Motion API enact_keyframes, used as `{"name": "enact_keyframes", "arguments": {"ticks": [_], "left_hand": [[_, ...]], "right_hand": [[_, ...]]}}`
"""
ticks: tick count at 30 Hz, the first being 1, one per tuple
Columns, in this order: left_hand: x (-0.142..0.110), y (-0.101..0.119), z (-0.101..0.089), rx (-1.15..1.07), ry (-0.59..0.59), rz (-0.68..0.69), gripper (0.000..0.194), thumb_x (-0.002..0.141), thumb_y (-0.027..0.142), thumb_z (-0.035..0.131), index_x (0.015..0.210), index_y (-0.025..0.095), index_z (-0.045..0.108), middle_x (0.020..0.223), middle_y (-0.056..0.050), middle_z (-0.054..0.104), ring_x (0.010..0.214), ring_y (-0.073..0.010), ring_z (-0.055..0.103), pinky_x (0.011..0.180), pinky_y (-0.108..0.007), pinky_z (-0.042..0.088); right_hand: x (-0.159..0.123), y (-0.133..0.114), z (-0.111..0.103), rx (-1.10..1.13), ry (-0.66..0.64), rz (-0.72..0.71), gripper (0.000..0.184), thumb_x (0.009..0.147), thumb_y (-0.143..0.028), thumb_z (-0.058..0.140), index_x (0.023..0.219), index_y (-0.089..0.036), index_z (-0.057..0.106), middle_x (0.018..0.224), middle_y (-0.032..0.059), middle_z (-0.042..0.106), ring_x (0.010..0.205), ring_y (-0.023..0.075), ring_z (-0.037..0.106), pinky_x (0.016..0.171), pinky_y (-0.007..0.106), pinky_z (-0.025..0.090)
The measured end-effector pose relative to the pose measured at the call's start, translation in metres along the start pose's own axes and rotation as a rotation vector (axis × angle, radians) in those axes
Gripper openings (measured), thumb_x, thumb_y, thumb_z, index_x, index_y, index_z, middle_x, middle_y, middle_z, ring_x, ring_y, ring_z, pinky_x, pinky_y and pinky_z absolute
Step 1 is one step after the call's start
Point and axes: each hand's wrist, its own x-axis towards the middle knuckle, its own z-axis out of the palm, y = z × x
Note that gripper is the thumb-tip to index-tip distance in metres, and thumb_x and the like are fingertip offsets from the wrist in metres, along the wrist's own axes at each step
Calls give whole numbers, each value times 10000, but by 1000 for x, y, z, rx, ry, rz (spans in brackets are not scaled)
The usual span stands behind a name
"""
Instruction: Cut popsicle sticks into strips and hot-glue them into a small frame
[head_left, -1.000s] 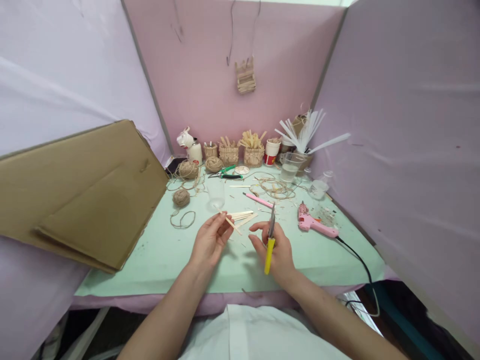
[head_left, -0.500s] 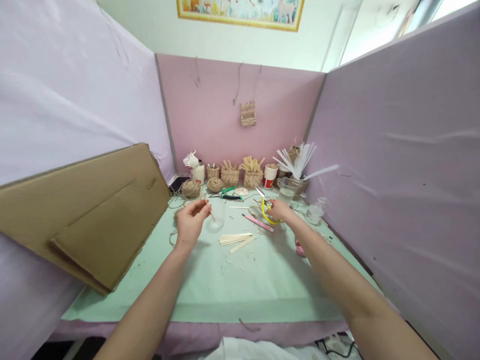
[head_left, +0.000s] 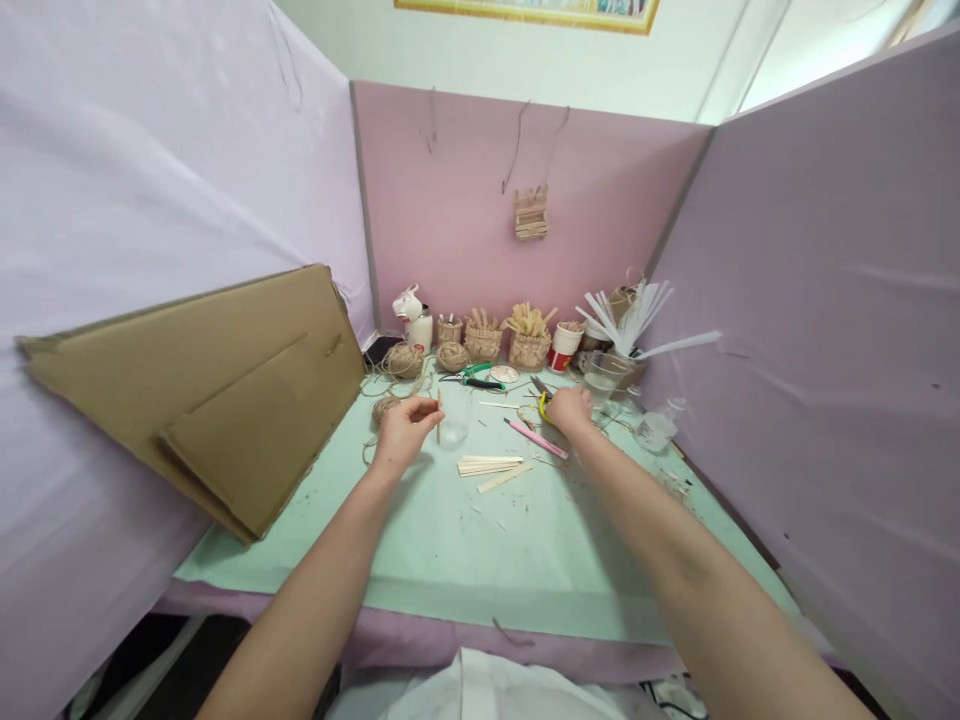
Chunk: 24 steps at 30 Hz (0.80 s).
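My left hand point(head_left: 409, 432) pinches a thin wooden stick point(head_left: 439, 425) between thumb and fingertips. That stick stands nearly upright beside a clear plastic cup point(head_left: 454, 428). My right hand point(head_left: 570, 407) is closed around the yellow handles of a pair of scissors point(head_left: 543, 402), whose blades point away to the upper left. Just in front of that hand lies a pink craft knife point(head_left: 536, 438). Between my forearms, several flat pale wooden strips point(head_left: 489, 466) rest on the green tabletop point(head_left: 450, 560).
Twine balls point(head_left: 403, 361), green-handled pliers point(head_left: 476, 377), small woven baskets of sticks point(head_left: 529, 350) and a red-and-white cup point(head_left: 564, 348) line the back. White strips point(head_left: 634, 318) and glass jars point(head_left: 655, 430) stand right. Cardboard point(head_left: 240, 410) leans at left.
The view has shifted, so the scene sits further right and higher. The stick in my left hand has gone from tilted to nearly upright. My right hand now covers more of the scissors' handles.
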Motion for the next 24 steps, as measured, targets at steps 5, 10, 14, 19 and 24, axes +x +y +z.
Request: {"name": "enact_keyframes", "arguments": {"ticks": [5,10,14,19,24], "left_hand": [[-4,0,4,98,-22,36,161,630,230,706,775,164,692,765,-51,702,723,-186,637,746,-318,480],[-13,-2,13,314,35,184,82,711,200,637,782,188,676,805,-46,695,734,-177,622,750,-306,458],[-17,-5,19,358,92,233,80,758,217,590,787,184,657,797,-51,677,737,-174,609,732,-292,448],[-16,-14,23,411,85,240,71,758,186,581,806,177,634,829,-49,658,766,-166,598,768,-292,444],[-14,-20,24,466,81,233,52,757,167,577,796,164,612,824,-55,646,785,-174,588,765,-295,440]], "right_hand": [[-41,-41,-15,284,107,-295,273,912,-308,453,1050,-134,612,1085,119,623,1026,210,564,893,352,430],[-89,-91,-4,523,105,-591,208,871,-352,530,956,-184,617,965,29,647,850,128,591,793,239,457],[-101,-106,8,682,190,-682,150,829,-289,575,932,-184,601,920,48,625,794,165,564,761,296,451],[-98,-100,16,754,269,-644,105,823,-198,519,912,-182,573,919,62,579,812,181,538,757,312,444],[-99,-92,21,753,259,-654,113,818,-159,480,886,-183,566,882,52,559,806,180,527,772,318,436]]}}
